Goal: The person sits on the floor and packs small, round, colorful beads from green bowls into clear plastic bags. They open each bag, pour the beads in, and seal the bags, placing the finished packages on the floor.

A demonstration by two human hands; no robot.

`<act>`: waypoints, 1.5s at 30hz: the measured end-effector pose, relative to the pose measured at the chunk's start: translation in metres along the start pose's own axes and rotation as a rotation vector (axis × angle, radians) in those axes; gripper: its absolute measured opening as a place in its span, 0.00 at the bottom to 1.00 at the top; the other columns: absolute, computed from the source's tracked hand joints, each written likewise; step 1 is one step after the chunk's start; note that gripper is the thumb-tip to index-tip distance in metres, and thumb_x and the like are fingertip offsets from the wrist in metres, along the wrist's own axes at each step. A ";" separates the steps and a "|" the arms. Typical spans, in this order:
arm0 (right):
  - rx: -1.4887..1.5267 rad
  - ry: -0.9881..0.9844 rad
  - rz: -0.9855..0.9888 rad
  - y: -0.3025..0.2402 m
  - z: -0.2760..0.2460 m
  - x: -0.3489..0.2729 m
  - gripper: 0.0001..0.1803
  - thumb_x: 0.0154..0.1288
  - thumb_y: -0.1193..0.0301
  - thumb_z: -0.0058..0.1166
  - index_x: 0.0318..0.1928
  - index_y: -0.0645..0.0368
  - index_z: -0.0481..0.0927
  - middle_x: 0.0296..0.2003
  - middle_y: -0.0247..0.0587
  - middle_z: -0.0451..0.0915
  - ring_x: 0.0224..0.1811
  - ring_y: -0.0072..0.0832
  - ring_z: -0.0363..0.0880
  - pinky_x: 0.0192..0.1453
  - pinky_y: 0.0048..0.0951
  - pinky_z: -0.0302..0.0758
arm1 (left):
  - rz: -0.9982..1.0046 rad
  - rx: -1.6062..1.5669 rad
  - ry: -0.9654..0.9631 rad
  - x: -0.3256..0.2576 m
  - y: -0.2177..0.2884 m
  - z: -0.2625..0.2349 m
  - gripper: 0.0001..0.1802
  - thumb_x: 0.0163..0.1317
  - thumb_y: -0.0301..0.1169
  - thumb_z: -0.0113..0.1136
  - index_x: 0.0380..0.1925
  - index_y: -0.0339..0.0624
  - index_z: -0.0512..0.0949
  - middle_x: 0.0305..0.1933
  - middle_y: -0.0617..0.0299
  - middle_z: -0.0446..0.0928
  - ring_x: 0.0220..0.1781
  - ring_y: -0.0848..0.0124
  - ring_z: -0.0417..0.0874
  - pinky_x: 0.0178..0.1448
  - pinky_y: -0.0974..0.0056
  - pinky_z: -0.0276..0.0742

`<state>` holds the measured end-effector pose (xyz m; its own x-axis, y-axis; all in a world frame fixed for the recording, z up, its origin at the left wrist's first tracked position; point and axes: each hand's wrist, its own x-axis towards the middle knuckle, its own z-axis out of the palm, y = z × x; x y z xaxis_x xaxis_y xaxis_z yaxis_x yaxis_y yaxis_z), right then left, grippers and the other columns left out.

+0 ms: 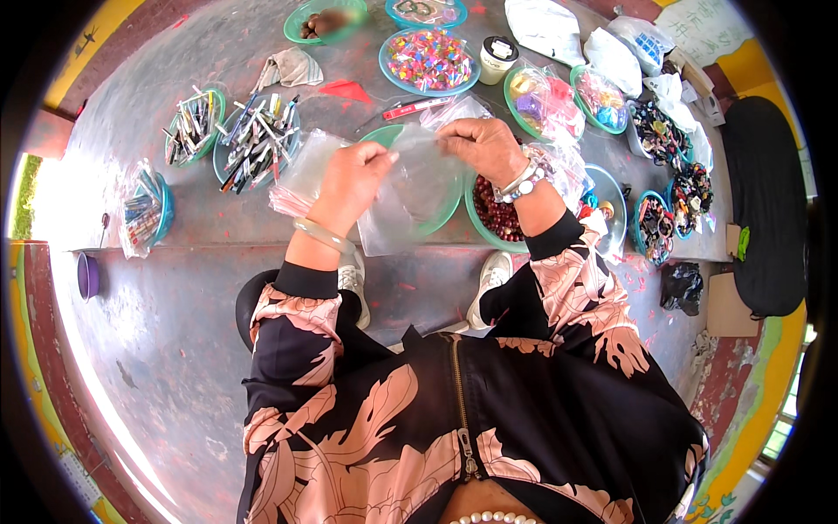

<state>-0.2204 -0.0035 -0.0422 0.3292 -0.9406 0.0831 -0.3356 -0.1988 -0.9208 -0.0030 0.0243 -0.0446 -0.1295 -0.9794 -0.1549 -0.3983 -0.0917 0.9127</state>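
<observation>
My left hand (353,182) and my right hand (491,150) are both closed, pinching a clear plastic bag (408,188) at its upper part. The bag hangs between them, over a green basin (452,208) whose inside shows through the film. A stack of flat clear bags (301,173) with pinkish edges lies just left of my left hand. Below my right wrist stands another green basin with dark red beads (496,214), partly covered by clear packets. Whether anything is inside the held bag I cannot make out.
Pens fill two basins (256,140) on the left. Beyond my hands are a basin of colourful wrapped pieces (429,59), a white tub (497,59) and a red-and-white strip (417,108). Basins of hair ties (655,225) and white sacks (546,31) stand right. A step edge crosses before my shoes.
</observation>
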 end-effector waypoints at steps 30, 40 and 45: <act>0.043 -0.244 -0.015 0.008 0.015 -0.001 0.10 0.59 0.69 0.51 0.39 0.60 0.78 0.26 0.36 0.78 0.30 0.19 0.73 0.38 0.23 0.71 | 0.022 -0.650 -0.083 -0.006 0.000 0.005 0.17 0.56 0.20 0.55 0.46 0.33 0.68 0.39 0.60 0.74 0.38 0.73 0.77 0.45 0.70 0.75; -0.303 -0.220 -0.157 -0.026 0.017 -0.005 0.12 0.57 0.61 0.52 0.36 0.55 0.78 0.28 0.42 0.79 0.31 0.34 0.77 0.36 0.30 0.72 | -0.032 -0.636 -0.185 -0.002 -0.007 -0.001 0.04 0.57 0.21 0.54 0.33 0.34 0.73 0.34 0.61 0.75 0.35 0.75 0.77 0.45 0.70 0.74; -0.417 -0.107 -0.328 -0.025 0.026 -0.003 0.08 0.55 0.65 0.50 0.33 0.53 0.78 0.27 0.42 0.78 0.30 0.41 0.76 0.32 0.37 0.72 | 0.004 -0.631 -0.169 -0.006 -0.002 0.000 0.06 0.55 0.22 0.56 0.34 0.34 0.74 0.33 0.63 0.75 0.34 0.77 0.76 0.41 0.71 0.74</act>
<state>-0.1900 0.0115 -0.0294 0.5562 -0.7819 0.2815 -0.5150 -0.5901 -0.6218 -0.0012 0.0308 -0.0453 -0.2910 -0.9431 -0.1609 0.2056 -0.2259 0.9522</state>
